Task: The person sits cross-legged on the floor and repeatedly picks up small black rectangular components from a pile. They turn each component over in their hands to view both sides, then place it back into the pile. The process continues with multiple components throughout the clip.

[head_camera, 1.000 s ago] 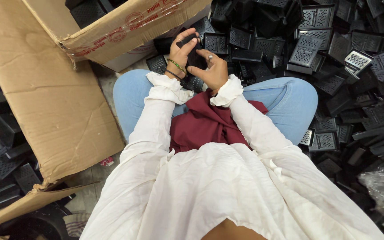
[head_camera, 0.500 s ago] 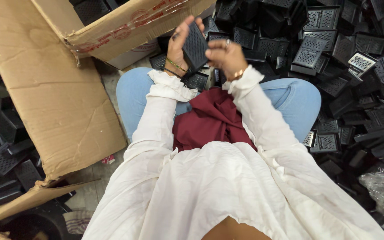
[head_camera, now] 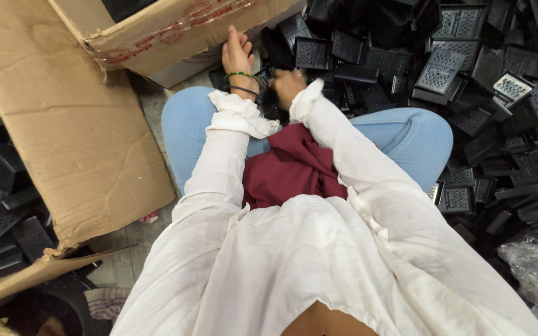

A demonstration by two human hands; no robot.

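Reaching away now: your left hand (head_camera: pixel 236 55) has left the black grille part and rests, fingers loosely together and empty, against the carton (head_camera: pixel 175 31) flap, far left. Half a second ago both hands held the part upright. It now sits low at your right hand (head_camera: pixel 286 84), mostly hidden; grip, pointing and long axis cannot be told.

We see a floor (head_camera: pixel 133 239) carrying a flattened cardboard box (head_camera: pixel 63 124) at left and heaps of black perforated plastic parts (head_camera: pixel 468 74) far and right.
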